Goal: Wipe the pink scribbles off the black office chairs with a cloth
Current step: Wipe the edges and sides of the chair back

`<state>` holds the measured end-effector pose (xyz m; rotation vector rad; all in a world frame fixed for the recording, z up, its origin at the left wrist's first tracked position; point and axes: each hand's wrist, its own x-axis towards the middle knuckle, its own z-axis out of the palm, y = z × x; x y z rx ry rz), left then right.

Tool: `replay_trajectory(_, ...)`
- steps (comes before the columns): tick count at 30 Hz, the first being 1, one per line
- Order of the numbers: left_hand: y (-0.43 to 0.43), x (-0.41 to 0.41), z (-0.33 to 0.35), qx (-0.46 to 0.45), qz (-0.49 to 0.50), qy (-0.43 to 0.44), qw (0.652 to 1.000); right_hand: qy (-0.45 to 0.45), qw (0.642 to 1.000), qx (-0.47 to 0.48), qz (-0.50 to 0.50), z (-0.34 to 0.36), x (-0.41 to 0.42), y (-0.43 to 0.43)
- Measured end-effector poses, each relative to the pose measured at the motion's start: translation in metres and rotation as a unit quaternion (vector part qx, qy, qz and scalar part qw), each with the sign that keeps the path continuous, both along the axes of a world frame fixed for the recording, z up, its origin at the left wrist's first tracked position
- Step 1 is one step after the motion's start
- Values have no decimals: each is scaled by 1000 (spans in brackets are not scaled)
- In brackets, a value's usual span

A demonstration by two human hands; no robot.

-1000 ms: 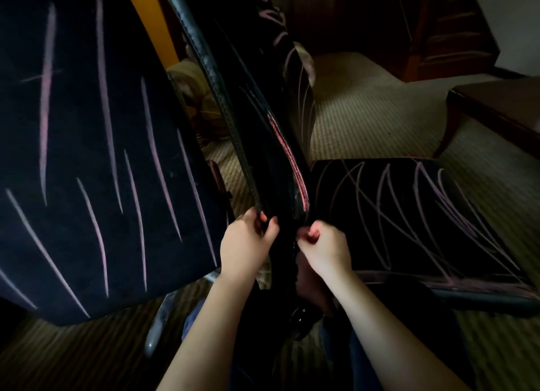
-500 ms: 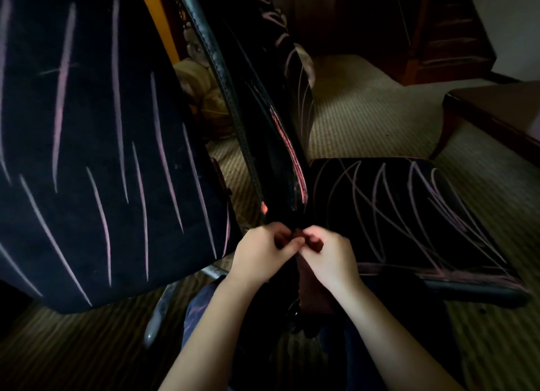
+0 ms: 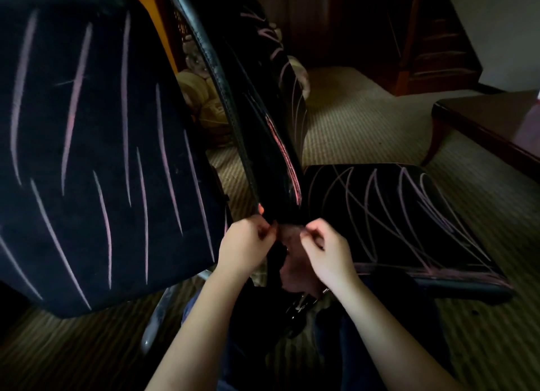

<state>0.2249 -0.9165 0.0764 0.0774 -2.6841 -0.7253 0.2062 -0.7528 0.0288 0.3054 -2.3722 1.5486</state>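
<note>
Left hand (image 3: pixel 248 244): my fingers curled, pinching the cloth (image 3: pixel 293 266).
Right hand (image 3: pixel 327 252): fingers curled, same pinch.
Cloth: dim, hanging between both hands, below the chair back (image 3: pixel 263 157) lower edge.
Scribbles (image 3: pixel 75 98): pink, also across the seat (image 3: pixel 380 230).

Of the person only the arms, the hands and a part of the legs can be seen. The left forearm (image 3: pixel 198 332) and the right forearm (image 3: pixel 388 332) are bare from the wrist down to the lower edge of the view. The left hand (image 3: pixel 248 244) and the right hand (image 3: pixel 327 250) are bare as well; the nails are too small and too dark to tell their colour. Between the arms show the trousers (image 3: pixel 327 355), of a dark blue fabric, perhaps denim; the dim light hides their seams.
</note>
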Motion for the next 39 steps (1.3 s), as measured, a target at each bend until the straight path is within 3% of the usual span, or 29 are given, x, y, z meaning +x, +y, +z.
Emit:
replay_trajectory(3,-4,2,-4,-29,41,-50,997,-17,997,-9,-68,13,-17,1)
replay_trajectory(8,-9,-8,11,11,121,18,992,-8,993,70,-97,24,-33,-15)
replay_trajectory(16,-4,-34,16,-58,99,21,993,95,980,84,-151,45,-45,-21)
replay_trajectory(22,-3,-33,13,-53,100,30,993,46,985,101,-129,27,-38,-21)
replay_trajectory(29,0,-30,14,-47,99,30,994,92,980,107,-143,58,-48,-21)
replay_trajectory(34,0,-27,12,-47,102,34,993,16,985,130,-117,21,-41,-21)
replay_trajectory(39,-2,-29,11,-44,96,35,994,90,977,129,-143,43,-46,-22)
